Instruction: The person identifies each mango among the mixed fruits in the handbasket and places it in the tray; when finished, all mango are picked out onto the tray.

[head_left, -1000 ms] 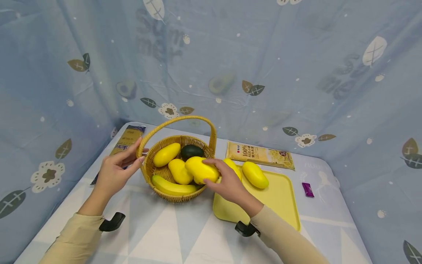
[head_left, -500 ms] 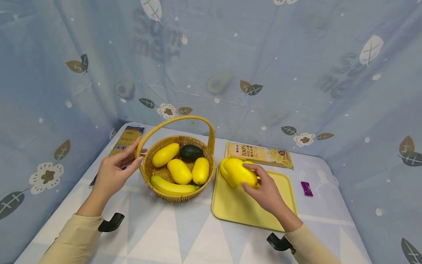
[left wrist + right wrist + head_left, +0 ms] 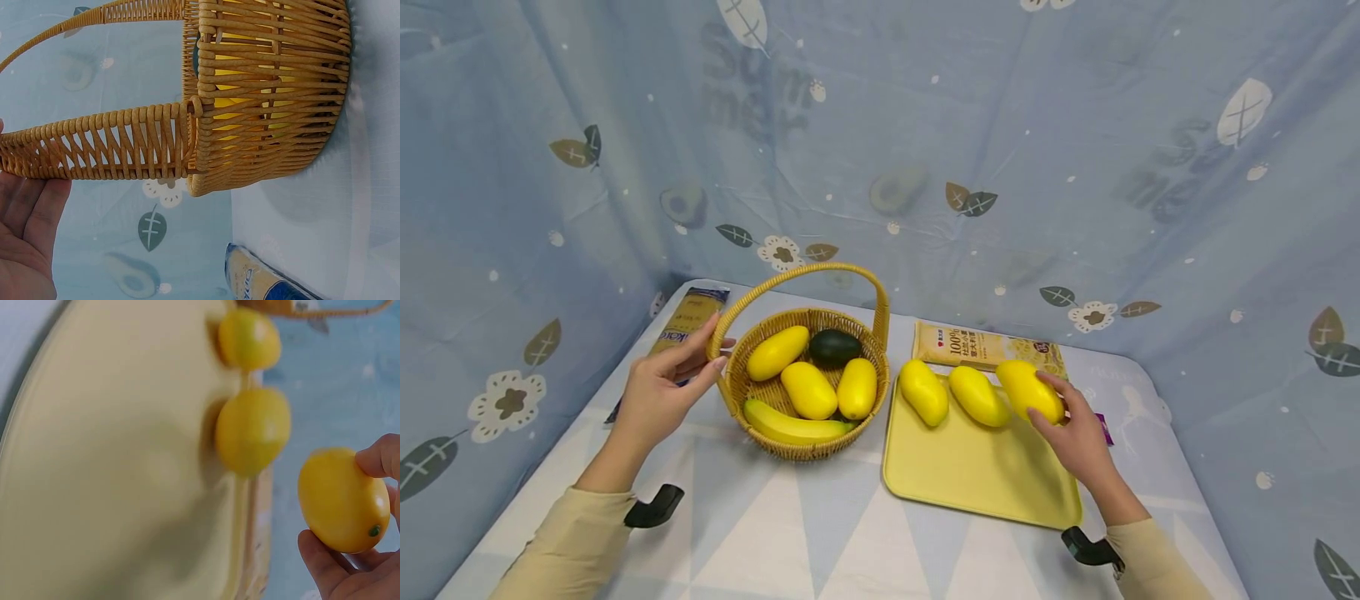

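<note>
blu/gold pkt (image 3: pixel 694 319) L rear of worktop (image 3: pixel 745 525) | ylw pkt (image 3: pixel 951 343) w/ "100%" txt, rear ctr-R | purp sachet (image 3: pixel 1105 430) R, mostly hidden | blu curtain (image 3: pixel 850 125), leaf/flwr print, bhd

At the front of the tray (image 3: pixel 955 475) a hand can pass; two mangoes (image 3: pixel 979 397) obstruct its back, the basket (image 3: pixel 805 451) its left.

The purple packet (image 3: pixel 1105 428) is partly hidden by the right hand (image 3: pixel 1080 435). In the left wrist view the basket (image 3: pixel 269 153) is cropped at the top; in the right one, two yellow fruits (image 3: pixel 253 432) are blurred.
</note>
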The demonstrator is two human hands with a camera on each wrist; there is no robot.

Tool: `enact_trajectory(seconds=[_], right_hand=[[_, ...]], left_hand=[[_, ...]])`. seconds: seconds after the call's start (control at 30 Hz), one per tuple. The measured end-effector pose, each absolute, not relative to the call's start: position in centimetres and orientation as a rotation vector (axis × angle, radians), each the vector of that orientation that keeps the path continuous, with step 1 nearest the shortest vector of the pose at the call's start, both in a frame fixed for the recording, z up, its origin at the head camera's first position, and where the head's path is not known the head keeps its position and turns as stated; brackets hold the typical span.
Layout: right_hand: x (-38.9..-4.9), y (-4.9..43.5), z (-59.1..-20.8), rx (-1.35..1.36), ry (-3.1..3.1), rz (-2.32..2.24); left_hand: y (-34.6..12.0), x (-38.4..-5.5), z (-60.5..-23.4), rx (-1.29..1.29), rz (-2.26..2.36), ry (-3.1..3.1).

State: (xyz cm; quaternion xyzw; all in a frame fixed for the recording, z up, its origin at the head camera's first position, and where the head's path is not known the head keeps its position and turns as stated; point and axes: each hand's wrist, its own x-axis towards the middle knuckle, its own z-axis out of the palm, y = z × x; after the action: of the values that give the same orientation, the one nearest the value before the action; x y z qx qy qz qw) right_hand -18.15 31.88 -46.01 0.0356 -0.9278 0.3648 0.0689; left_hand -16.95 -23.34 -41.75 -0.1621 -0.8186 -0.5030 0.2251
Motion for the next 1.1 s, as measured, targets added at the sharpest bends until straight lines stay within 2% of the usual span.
enact_trajectory(seconds=[0.27, 0.5, 0.83, 1.1], right_hand=[[-18.8, 34.9, -48.5, -0.009, -2.867, 1.061], [-19.0, 35.5, -50.0, -0.088, -2.921, 1.045], [-19.1, 34.9, -50.2, -0.145, -2.945, 0.871], [-19.0, 34.8, -50.0, -0.235, -2.966, 0.900]], left_hand=[[-23.3, -17.0, -41.8, -0.452, -1.383, -2.260], [-23.3, -17.0, -41.8, -0.447, -1.384, -2.265], [-23.4, -17.0, -41.9, -0.442, -1.371, -2.262], [-23.4, -17.0, -41.9, -0.436, -1.372, -2.267]])
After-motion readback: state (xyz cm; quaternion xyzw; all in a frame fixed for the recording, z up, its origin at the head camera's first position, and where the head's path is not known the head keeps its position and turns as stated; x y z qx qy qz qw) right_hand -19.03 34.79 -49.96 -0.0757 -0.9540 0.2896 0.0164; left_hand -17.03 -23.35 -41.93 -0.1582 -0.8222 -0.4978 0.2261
